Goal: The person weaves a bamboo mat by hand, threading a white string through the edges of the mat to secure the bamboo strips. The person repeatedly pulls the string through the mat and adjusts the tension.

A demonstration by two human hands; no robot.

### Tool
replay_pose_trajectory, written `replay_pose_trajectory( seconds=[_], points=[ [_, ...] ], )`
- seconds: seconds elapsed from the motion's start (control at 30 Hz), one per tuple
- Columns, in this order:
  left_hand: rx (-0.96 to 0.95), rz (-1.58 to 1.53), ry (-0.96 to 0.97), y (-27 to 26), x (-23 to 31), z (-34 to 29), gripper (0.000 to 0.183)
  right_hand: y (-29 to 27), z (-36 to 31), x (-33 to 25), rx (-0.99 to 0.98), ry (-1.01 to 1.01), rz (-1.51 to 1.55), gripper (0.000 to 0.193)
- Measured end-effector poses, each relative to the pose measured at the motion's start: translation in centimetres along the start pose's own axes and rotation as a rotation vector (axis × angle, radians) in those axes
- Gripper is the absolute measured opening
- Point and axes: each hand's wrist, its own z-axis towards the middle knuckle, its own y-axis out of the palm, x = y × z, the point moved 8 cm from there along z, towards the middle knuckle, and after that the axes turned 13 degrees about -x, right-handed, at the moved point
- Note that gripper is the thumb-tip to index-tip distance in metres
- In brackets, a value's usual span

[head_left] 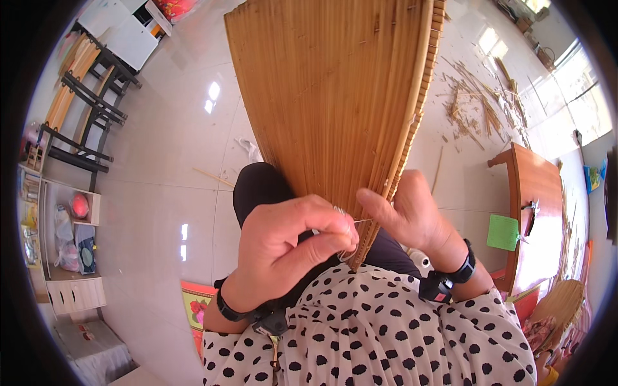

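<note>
A large fan-shaped panel of thin bamboo slats (335,83) rests on my lap and spreads away from me. Its right edge carries a bound bamboo rim (412,122). My left hand (290,241) is closed near the panel's narrow lower end, pinching a thin metal wire (351,222) at the rim. My right hand (409,212) holds the rim from the right side, with forefinger and thumb meeting the wire's other end. Both wrists wear black bands. My sleeves are white with black dots.
Bamboo scraps (476,103) litter the glossy tiled floor at the upper right. A wooden table (534,193) stands to the right, a green swatter (502,233) beside it. Black-framed benches (84,109) and a shelf unit (67,238) stand to the left. Another woven piece (560,302) lies lower right.
</note>
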Motion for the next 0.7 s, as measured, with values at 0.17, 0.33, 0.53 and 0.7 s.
replay_pose_trajectory(
  seconds=[0.17, 0.33, 0.53, 0.7],
  points=[
    [0.067, -0.067, -0.001, -1.4, -0.2, -0.5, 0.006, 3.1, -1.1, 0.2, -0.062, -0.144, 0.083, 0.042],
    [0.083, -0.020, 0.051, -2.0, 0.5, -1.0, 0.005, 4.0, -0.4, -2.9, 0.011, -0.286, -0.062, 0.045],
    [0.163, 0.399, 0.093, -3.7, 3.4, -2.8, 0.010, 3.8, -1.1, -2.1, 0.202, -0.191, -0.160, 0.030],
    [0.541, 0.809, 0.208, -6.2, 6.9, -7.2, 0.015, 3.0, -2.1, -1.5, 0.372, -0.178, -0.260, 0.020]
  ],
)
